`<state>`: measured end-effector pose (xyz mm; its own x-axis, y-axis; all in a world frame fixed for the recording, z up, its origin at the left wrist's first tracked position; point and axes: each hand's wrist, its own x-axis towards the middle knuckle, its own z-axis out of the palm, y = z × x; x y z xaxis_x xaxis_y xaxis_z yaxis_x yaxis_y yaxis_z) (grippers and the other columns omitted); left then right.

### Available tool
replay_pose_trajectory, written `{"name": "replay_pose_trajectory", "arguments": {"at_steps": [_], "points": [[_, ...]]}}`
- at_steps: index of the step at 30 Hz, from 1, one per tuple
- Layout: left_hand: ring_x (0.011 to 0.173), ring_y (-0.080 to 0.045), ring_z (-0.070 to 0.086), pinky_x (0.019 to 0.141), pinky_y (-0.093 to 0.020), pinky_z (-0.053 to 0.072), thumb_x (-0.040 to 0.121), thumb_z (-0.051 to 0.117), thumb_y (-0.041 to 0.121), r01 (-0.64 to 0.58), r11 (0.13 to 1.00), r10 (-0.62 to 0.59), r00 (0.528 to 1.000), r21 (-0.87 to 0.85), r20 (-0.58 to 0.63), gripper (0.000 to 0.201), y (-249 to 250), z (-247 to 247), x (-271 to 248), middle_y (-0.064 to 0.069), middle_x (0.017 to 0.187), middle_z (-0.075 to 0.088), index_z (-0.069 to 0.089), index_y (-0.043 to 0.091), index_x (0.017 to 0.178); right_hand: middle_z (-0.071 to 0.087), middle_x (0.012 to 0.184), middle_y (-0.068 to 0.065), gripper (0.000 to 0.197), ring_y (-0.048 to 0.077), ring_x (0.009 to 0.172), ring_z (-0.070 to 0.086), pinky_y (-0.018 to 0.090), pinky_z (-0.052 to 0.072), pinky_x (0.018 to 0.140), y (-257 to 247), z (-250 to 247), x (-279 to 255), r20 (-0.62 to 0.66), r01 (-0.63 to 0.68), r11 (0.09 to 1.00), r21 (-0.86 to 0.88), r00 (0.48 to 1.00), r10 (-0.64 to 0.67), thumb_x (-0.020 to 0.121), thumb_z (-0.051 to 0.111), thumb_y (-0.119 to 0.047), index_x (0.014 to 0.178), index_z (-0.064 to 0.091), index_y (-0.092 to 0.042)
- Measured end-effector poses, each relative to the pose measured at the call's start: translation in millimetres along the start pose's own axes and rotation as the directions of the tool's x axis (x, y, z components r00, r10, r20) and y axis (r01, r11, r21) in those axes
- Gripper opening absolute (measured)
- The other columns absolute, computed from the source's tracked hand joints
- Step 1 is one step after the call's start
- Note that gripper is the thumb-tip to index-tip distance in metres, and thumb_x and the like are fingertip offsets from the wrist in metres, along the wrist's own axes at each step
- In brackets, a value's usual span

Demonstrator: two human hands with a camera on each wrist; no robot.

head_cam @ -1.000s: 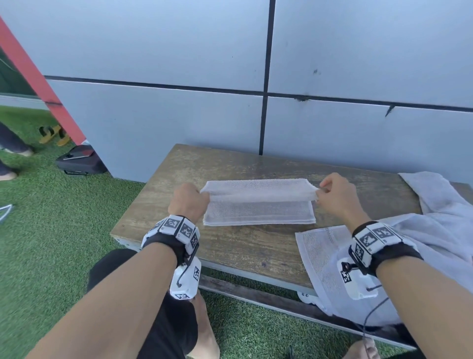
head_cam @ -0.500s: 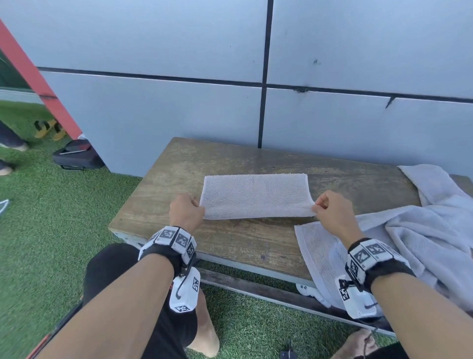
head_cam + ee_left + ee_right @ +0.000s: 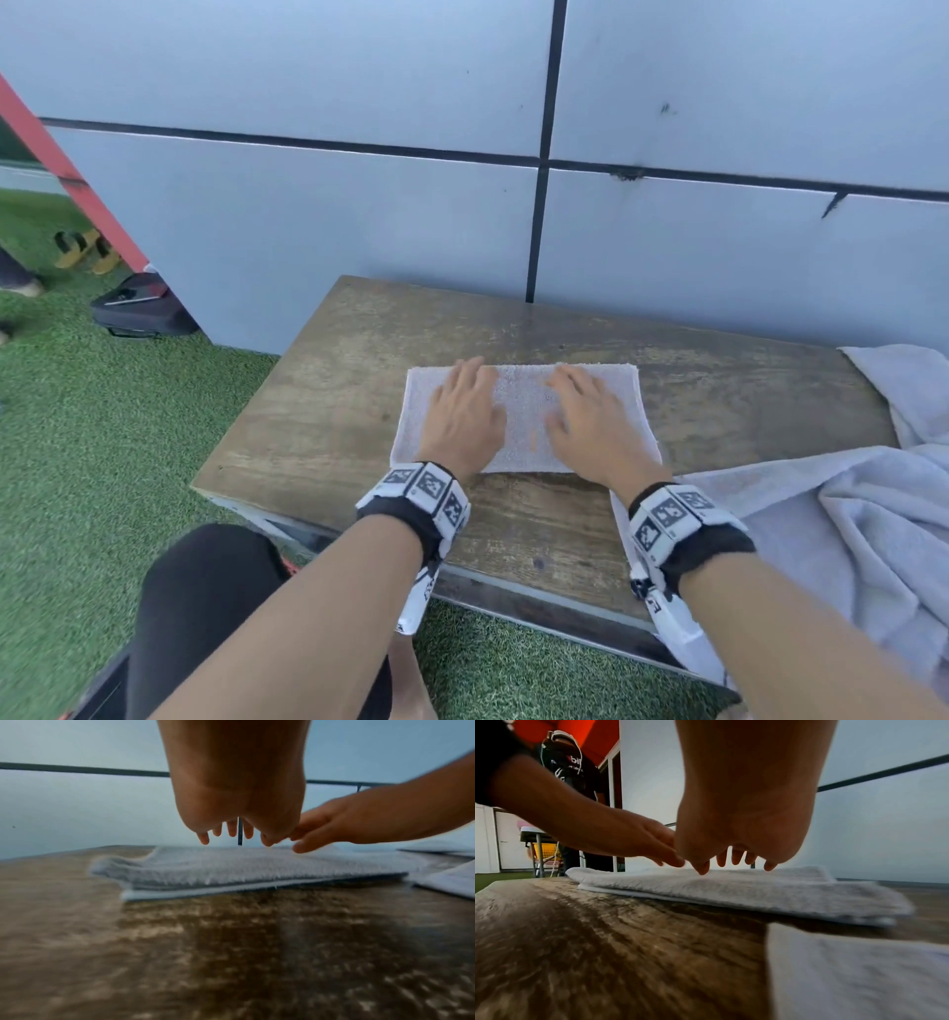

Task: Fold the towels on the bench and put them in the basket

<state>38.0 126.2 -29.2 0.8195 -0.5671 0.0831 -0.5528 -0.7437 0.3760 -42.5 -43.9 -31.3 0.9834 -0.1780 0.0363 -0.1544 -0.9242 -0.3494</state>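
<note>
- The folded towel (image 3: 524, 411) lies flat on the wooden bench (image 3: 318, 411), toward its left half, with the long edges running left to right.
- From the wrist views, the folded towel (image 3: 257, 868) shows several stacked layers along its near edge, the bottom layer sticking out slightly beyond the ones above.
- The left hand (image 3: 462, 416) is spread palm down over the left part of the towel, fingers straight and pointing toward the wall (image 3: 308, 231); it grasps nothing.
- The right hand (image 3: 590, 421) lies the same way over the right part, fingers extended and released, close beside the left hand.
- In the wrist views the fingertips (image 3: 702, 868) reach down to the top layer; whether the palms press on it is unclear.
- A pile of unfolded towels (image 3: 847, 514) sits at the bench's right end, 1 corner hanging over the front edge, just beside the right wrist.
- A yellow basket (image 3: 545, 852) stands in the far background of the right wrist view, well apart from the bench.
- Green turf (image 3: 102, 437) covers the ground.
</note>
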Motion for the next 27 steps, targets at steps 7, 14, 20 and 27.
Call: {"name": "replay_pose_trajectory", "arguments": {"at_steps": [7, 14, 20, 27], "points": [[0.153, -0.016, -0.008, 0.124, -0.043, -0.004, 0.103, 0.011, 0.050, -0.024, 0.989, 0.006, 0.993, 0.148, 0.120, 0.059, -13.9, 42.3, 2.6, 0.007, 0.166, -0.006, 0.000, 0.031, 0.159, -0.012, 0.166, -0.008, 0.058, 0.015, 0.152, -0.015, 0.045, -0.006, 0.123, -1.2, 38.0, 15.0, 0.144, -0.031, 0.988, -0.148, 0.988, 0.053, 0.102, 0.009, -0.054, 0.157, -0.002, -0.038], [0.153, -0.014, -0.009, 0.124, -0.040, -0.006, 0.103, 0.013, 0.052, 0.059, 0.993, -0.063, 0.997, 0.105, 0.039, 0.060, -31.0, 43.9, 3.7, 0.006, 0.167, -0.004, 0.002, 0.031, 0.159, -0.013, 0.166, -0.004, 0.059, 0.017, 0.152, -0.016, 0.041, -0.009, 0.122, 11.2, 34.5, 17.8, 0.109, -0.124, 0.984, -0.128, 0.984, 0.138, 0.102, 0.011, -0.054, 0.157, 0.000, -0.037], [0.153, -0.013, -0.010, 0.124, -0.040, -0.006, 0.104, 0.012, 0.050, 0.102, 0.990, -0.106, 0.994, 0.094, 0.037, 0.060, -42.2, 37.8, 2.0, 0.004, 0.167, -0.003, 0.002, 0.028, 0.159, -0.018, 0.165, -0.003, 0.061, 0.014, 0.150, -0.021, 0.039, -0.012, 0.122, 22.9, 25.4, 14.8, 0.140, -0.205, 0.971, -0.125, 0.965, 0.222, 0.103, 0.006, -0.052, 0.158, -0.007, -0.030], [0.153, -0.014, -0.009, 0.125, -0.039, -0.004, 0.103, 0.013, 0.053, 0.120, 0.985, -0.125, 0.992, 0.126, 0.031, 0.066, -44.7, 36.6, 0.1, 0.001, 0.167, -0.003, 0.002, 0.022, 0.159, -0.014, 0.166, -0.002, 0.061, 0.016, 0.152, -0.015, 0.039, -0.008, 0.123, 38.4, 24.1, 10.2, 0.101, -0.225, 0.961, -0.160, 0.965, 0.243, 0.104, 0.006, -0.048, 0.158, -0.005, -0.022]]}}
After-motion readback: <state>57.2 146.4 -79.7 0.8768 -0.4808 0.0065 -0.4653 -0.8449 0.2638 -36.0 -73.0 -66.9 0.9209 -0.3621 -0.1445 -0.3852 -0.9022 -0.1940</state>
